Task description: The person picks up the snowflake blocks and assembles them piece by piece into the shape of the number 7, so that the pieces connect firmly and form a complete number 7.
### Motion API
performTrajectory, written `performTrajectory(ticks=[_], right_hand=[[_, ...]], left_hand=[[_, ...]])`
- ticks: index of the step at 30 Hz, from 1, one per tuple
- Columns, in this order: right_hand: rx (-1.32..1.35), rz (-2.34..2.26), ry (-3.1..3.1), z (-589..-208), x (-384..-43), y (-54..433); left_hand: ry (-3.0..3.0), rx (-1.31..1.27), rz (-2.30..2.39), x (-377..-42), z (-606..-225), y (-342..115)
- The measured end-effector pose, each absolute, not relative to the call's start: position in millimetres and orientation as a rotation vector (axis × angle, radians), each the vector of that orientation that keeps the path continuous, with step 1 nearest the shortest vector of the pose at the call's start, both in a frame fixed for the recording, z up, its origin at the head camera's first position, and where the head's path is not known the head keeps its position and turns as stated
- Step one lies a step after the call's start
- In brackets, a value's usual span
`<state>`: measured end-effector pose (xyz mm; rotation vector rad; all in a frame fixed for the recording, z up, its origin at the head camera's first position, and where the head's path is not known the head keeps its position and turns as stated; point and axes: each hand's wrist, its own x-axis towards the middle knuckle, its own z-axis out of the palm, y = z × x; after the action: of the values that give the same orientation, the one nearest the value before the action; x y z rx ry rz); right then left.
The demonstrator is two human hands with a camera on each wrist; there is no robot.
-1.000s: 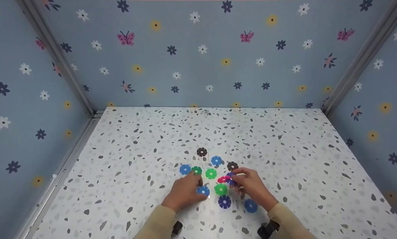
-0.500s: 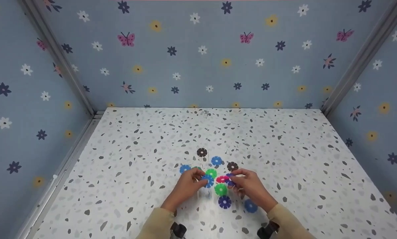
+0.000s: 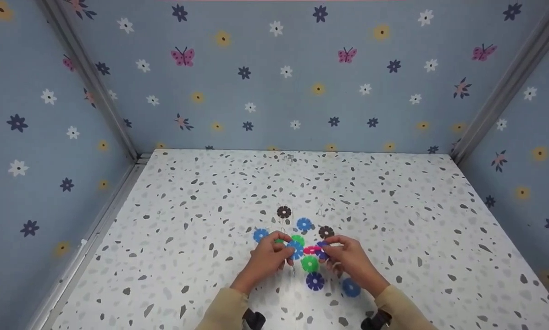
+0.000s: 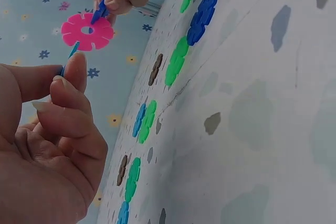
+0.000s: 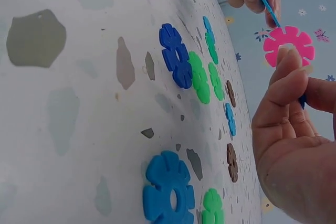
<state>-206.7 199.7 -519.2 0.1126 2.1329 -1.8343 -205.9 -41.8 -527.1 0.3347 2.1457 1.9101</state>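
Observation:
My left hand (image 3: 269,254) pinches a light blue notched plastic disc (image 3: 294,251) between thumb and fingers. My right hand (image 3: 350,259) pinches a dark blue notched disc (image 3: 320,252), which is slotted into a pink notched disc (image 4: 73,29). Both hands hold these pieces above the table, with the pink disc between them. In the left wrist view, the light blue disc (image 4: 73,50) stands edge-on, right at the pink disc's rim. The right wrist view shows fingers covering most of the dark blue disc (image 5: 302,101).
Under and around the hands lie loose discs on the speckled white table (image 3: 201,201): a dark blue one (image 3: 315,286), a green one (image 3: 309,268), a blue one (image 3: 351,292), brown ones (image 3: 284,216) and others. Flower-patterned panels (image 3: 265,50) enclose the table's back and sides.
My left hand has lifted the light blue disc and brought it rightward, up to the pink disc. The right hand stays nearly in place with its joined pair. The head view has shifted slightly.

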Motion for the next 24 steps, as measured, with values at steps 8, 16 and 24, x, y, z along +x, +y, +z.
performTrajectory(ticks=[8,16,24], right_hand=[[0.178,-1.828,2.125,-521.3,-206.8,199.0],[0.207,-1.822,2.166,-523.8,-205.7,200.2],[0.182,-1.848,2.137,-524.5,-205.6,199.4]], left_hand=[[2.097,0.316,1.987,-202.9,-531.9,-38.2],[2.130,0.265,1.988,-203.3,-536.1,-32.9],[2.141,0.266,1.998,-203.7,-534.8,-34.9]])
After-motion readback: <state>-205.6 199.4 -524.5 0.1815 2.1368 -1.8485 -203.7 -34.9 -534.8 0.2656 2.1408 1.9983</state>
